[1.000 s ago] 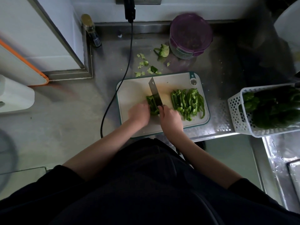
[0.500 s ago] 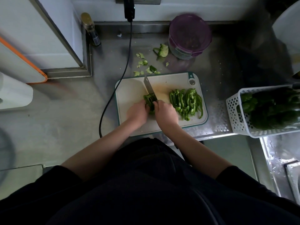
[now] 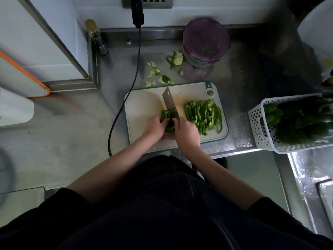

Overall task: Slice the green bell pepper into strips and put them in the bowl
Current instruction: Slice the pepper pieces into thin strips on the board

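Head view: the pepper piece (image 3: 166,120) is held on the cutting board (image 3: 144,112) by the curled fingers of the left hand (image 3: 155,128). The knife (image 3: 169,103) is gripped by the right hand (image 3: 186,131). Fingertips should be kept tucked back, and cuts kept even to match the strips (image 3: 203,115) piled just right. No bowl can be identified.

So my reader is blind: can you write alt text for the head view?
Seen from above, a left hand holds a green pepper piece on a cutting board while the right hand slices it with a cleaver. Cut strips lie piled to the right.
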### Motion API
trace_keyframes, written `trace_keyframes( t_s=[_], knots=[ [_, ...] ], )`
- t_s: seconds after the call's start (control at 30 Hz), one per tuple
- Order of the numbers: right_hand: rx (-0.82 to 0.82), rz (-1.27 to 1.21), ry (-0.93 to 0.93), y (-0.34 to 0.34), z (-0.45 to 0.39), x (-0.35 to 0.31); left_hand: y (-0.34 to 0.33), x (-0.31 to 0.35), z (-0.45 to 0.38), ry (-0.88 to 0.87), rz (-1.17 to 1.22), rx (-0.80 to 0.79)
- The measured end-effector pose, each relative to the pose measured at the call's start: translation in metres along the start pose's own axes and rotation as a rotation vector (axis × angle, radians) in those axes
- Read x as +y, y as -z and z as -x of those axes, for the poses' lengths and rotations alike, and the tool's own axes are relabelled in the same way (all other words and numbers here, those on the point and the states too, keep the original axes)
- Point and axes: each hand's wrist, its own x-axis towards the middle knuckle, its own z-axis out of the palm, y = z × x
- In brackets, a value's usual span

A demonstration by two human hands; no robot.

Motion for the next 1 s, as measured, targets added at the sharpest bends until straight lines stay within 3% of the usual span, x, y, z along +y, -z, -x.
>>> trace_keyframes(
  t_s=[0.63,1.0],
  knots=[
    [-0.042,0.079,-0.022,0.023,-0.017,0.009,0.031,-0.02,-0.005,0.089,0.059,-0.082],
    [0.162,-0.39,-0.272,0.048,-0.007,0.034,0.034,-0.016,-0.004,0.101,0.14,-0.056]
  ],
)
